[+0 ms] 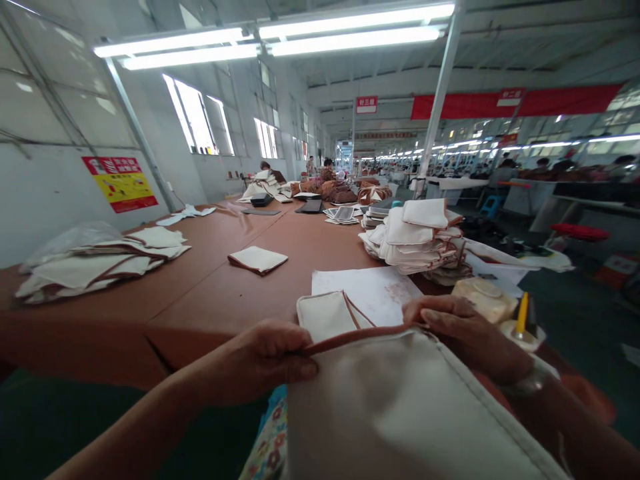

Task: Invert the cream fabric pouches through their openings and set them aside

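Note:
A cream sewn panel with brown edging [380, 407] hangs between my hands, close to the camera. My left hand [283, 350] pinches its upper left corner, thumb on top. At the upper right corner, my right hand [455, 327] has its fingers closed on the brown edge; a bracelet or watch is on that wrist. Just behind the held panel, another cream piece with brown trim [325, 313] lies partly on a white paper sheet [367, 288]. The lower part of the held panel runs out of view.
A brown-covered table [210, 287] stretches ahead. On it are a single folded cream piece [258, 259], a loose pile of cream pieces [100, 263] at left and a tall stack [415, 237] at right. A yellow-handled tool [523, 317] stands in a container near my right hand.

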`<state>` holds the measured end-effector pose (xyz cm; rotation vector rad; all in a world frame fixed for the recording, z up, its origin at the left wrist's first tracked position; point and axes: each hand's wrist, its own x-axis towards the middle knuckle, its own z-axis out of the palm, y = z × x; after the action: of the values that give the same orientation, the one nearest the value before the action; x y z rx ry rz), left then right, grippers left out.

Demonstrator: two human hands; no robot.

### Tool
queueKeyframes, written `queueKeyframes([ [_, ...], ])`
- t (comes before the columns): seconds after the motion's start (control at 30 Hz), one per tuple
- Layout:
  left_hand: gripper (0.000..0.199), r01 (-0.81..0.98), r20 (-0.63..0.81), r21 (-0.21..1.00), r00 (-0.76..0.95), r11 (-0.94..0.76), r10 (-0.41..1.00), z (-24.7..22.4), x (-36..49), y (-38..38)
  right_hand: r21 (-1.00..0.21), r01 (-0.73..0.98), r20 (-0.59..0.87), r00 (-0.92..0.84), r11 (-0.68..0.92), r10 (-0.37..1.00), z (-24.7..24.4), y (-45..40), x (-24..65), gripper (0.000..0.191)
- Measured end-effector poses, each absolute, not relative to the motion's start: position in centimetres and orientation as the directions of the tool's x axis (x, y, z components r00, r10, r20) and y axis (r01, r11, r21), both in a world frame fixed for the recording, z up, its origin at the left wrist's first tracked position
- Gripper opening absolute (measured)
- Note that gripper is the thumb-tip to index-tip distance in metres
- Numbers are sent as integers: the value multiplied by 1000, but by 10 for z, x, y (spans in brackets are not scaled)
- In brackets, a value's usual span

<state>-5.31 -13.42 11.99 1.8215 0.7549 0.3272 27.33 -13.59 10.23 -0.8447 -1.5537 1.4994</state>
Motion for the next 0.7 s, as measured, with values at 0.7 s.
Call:
queueKeyframes([
  [0.7,42,183,-229,973,741,138,631,90,-85,-130,-947,-245,18,-686,-207,728,28,-155,228,49],
])
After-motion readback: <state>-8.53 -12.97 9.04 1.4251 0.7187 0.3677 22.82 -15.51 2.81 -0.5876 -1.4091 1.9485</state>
